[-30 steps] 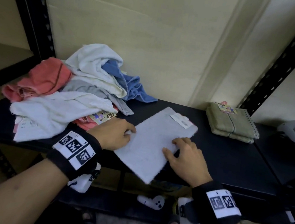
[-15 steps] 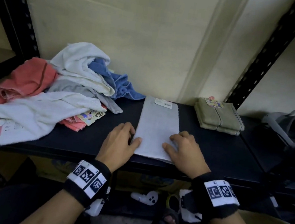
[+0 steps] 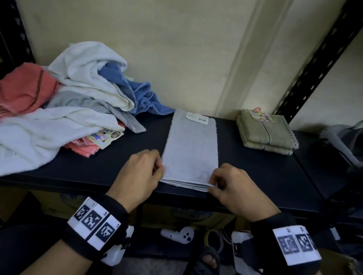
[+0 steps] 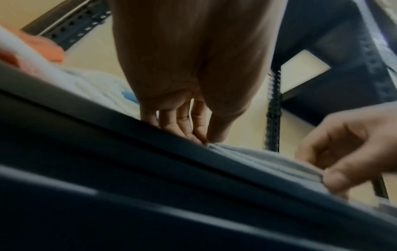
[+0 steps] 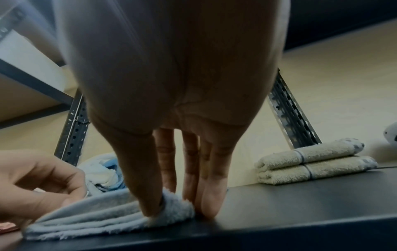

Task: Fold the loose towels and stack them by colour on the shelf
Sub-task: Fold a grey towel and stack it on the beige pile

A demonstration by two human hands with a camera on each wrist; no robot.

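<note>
A grey towel [image 3: 191, 147], folded into a long narrow strip with a white label at its far end, lies lengthwise on the dark shelf [image 3: 261, 182]. My left hand [image 3: 159, 171] pinches its near left corner; the left wrist view shows fingertips [image 4: 199, 135] and thumb meeting on the towel's edge [image 4: 257, 158]. My right hand [image 3: 212, 185] pinches the near right corner, with the thumb [image 5: 148, 195] on top of the layered towel [image 5: 103, 215]. Loose towels [image 3: 66, 110] in white, pink, blue and grey lie heaped at the left.
A folded stack of two olive-green towels [image 3: 267, 133] sits at the back right of the shelf, also seen as the green stack [image 5: 311, 168]. A grey headset [image 3: 354, 143] rests further right. Black perforated uprights [image 3: 320, 62] frame the bay. A white controller [image 3: 178, 235] lies below.
The grey towel has turned from a diagonal to straight along the shelf. Both hands have slid from lying flat on it to pinching its near corners.
</note>
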